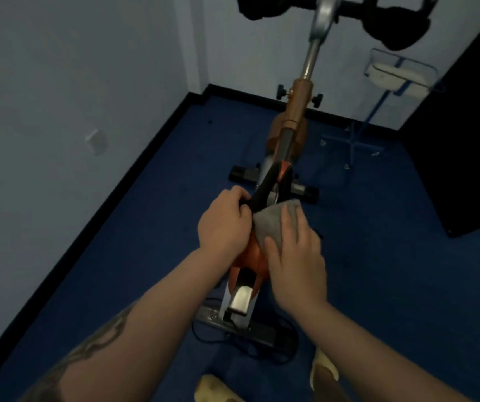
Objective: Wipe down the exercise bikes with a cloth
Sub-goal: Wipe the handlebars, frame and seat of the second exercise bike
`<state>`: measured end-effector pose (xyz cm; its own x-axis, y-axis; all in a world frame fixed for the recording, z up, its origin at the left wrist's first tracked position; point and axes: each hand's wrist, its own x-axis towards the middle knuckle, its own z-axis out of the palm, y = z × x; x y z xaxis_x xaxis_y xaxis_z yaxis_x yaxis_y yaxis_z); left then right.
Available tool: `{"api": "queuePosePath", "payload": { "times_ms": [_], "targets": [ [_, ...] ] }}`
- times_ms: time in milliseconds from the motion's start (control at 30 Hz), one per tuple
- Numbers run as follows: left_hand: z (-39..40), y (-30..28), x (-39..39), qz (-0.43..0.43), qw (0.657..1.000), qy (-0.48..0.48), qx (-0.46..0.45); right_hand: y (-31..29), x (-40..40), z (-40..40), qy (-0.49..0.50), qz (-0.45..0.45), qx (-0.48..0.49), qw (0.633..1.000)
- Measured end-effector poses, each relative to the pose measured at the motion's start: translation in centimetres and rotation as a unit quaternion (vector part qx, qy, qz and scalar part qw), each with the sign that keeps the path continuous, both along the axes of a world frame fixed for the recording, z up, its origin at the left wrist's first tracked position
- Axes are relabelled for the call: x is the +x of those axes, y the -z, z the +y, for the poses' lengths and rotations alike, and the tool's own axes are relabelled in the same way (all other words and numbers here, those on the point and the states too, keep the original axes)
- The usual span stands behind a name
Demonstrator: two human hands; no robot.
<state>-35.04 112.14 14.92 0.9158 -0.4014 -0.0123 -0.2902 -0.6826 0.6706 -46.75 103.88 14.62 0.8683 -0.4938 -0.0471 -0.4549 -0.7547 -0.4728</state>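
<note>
Bike (292,132) is seen from above and behind, standing on blue carpet (378,256) in a room corner, its handlebars (331,10) at the top of the view and its orange body (250,259) below the hands. The black saddle (268,184) is gripped at its rear by the left hand (224,224), the fingers curled round the edge. A grey cloth (270,221) is pressed against the right side of the saddle by the right hand (294,250), whose fingers lie fairly straight and close together over the cloth, with the thumb on the cloth's lower edge. The two hands are just beside each other, the cloth between them. A tattoo is seen on the left forearm. A black cable (247,343) lies looped on the carpet round the rear foot. A clear stand (392,74) is placed near the wall to the right, beside a dark cabinet (465,140).
</note>
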Motion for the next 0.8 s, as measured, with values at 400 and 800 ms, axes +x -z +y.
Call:
{"api": "queuePosePath", "payload": {
  "times_ms": [400, 800],
  "targets": [
    [0.1, 1.6, 0.8, -0.003, 0.998, -0.021, -0.062, 0.5, 2.0, 0.7, 0.135, -0.038, 0.055, 0.989],
    [0.1, 0.9, 0.3, 0.015, 0.993, -0.08, -0.083, 0.4, 1.3, 1.9, 0.142, -0.02, 0.022, 0.989]
  ]
}}
